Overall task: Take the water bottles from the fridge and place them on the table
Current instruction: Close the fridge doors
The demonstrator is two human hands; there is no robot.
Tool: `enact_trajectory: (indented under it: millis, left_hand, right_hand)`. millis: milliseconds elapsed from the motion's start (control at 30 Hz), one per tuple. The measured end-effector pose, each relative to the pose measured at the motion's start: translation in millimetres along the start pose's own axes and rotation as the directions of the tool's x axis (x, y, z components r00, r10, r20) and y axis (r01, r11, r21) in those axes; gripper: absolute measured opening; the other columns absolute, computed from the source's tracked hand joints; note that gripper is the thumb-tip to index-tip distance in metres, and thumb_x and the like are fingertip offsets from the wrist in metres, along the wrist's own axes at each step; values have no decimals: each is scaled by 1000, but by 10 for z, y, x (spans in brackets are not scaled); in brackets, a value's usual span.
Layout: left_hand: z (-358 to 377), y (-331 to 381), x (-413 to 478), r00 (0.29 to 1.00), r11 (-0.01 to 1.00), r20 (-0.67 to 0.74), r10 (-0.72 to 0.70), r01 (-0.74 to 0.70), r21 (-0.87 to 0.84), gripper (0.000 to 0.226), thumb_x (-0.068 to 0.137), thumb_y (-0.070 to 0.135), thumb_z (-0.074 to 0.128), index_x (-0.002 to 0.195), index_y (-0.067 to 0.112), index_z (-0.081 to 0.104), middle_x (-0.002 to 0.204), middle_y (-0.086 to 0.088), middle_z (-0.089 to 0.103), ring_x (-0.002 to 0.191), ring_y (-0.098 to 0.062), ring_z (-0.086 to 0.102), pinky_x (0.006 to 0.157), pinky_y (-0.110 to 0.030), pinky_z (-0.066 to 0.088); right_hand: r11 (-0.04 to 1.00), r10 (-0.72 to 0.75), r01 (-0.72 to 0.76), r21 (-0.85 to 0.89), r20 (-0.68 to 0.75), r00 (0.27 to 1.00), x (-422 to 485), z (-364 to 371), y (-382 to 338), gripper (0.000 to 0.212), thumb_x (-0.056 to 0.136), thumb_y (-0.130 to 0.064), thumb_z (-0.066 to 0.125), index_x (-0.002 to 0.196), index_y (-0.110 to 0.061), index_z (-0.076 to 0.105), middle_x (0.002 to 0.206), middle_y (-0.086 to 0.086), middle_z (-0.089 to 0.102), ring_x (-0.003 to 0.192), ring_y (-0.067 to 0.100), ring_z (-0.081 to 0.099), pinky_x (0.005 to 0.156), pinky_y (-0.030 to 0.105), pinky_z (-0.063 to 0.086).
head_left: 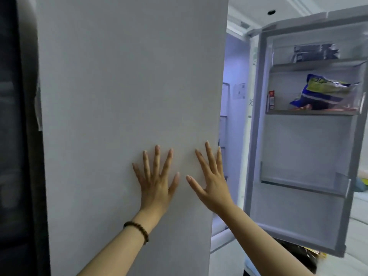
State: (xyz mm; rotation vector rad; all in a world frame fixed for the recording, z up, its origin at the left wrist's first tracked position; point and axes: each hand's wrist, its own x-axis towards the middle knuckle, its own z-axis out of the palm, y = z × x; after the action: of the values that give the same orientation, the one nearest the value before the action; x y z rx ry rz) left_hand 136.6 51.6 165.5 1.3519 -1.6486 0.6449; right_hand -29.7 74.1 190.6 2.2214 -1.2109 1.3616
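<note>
Both hands lie flat against the front of the fridge's white left-hand door (129,76), side by side and low on the panel. The left hand (154,184) has its fingers straight and spread wide, pointing up, palm to the door, pinching nothing. A dark beaded bracelet (137,233) circles its wrist. The right hand (213,184) is just beside it, thumb tips near but apart, its fingers also straight and fanned. Its outer fingers reach the door's right edge. Both bare forearms rise from the bottom of the view.

Past that edge, a narrow strip of the fridge interior (235,116) glows bluish white. Too little of it shows to tell what stands inside, so the water bottles are out of sight.

To the right, the fridge's other door (302,146) hangs wide open, its inner side facing the viewer. Its top shelf holds dark flat packets (316,51). The shelf below holds a crumpled blue and yellow bag (326,92), with a small red-labelled item (271,99) at its left end. A lower door shelf (304,186) sits further down. Beneath the open door, a dark bag (298,253) rests on the pale floor.

At the far left runs a dark, blurred vertical surface (12,136).
</note>
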Motion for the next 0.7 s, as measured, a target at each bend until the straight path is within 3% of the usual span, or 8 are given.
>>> enact_trajectory:
  millis: [133, 300, 500, 700]
  left_hand:
    - [373, -97, 213, 999, 994, -8, -50, 50, 93, 64, 90, 61, 10, 147, 34, -1, 156, 5, -19, 143, -27, -18, 110, -55, -13]
    - [732, -314, 359, 996, 966, -32, -78, 83, 247, 65, 91, 60, 12, 148, 29, 7, 158, 1, -10, 144, -29, -10, 112, -55, -12]
    - [1004, -435, 477, 987, 878, -105, -118, 154, 454, 67, 91, 55, 25, 149, 27, 5, 158, -4, -7, 144, -33, -3, 112, -62, 1]
    - [1053, -425, 487, 983, 797, -124, -134, 181, 576, 63, 94, 52, 19, 149, 26, 2, 157, -8, -1, 143, -37, 2, 112, -62, 3]
  right_hand:
    - [986, 34, -30, 161, -21, 999, 322, 429, 342, 77, 82, -69, 39, 147, -40, 9, 156, -21, -12, 145, 15, -19, 116, 36, 1]
    - [952, -24, 31, 306, -26, 999, 669, 908, 700, 74, 83, -68, 37, 147, -39, 11, 156, -23, -10, 145, 13, -17, 114, 24, -4]
    - [926, -115, 118, 358, -31, 993, 917, 1412, 1002, 69, 90, -63, 26, 149, -32, 7, 158, -18, -10, 145, 25, -19, 115, 24, -13]
    - [885, -191, 212, 414, -93, 977, 970, 1540, 1124, 63, 93, -56, 26, 149, -29, 14, 159, -11, -6, 145, 27, -18, 117, 30, -12]
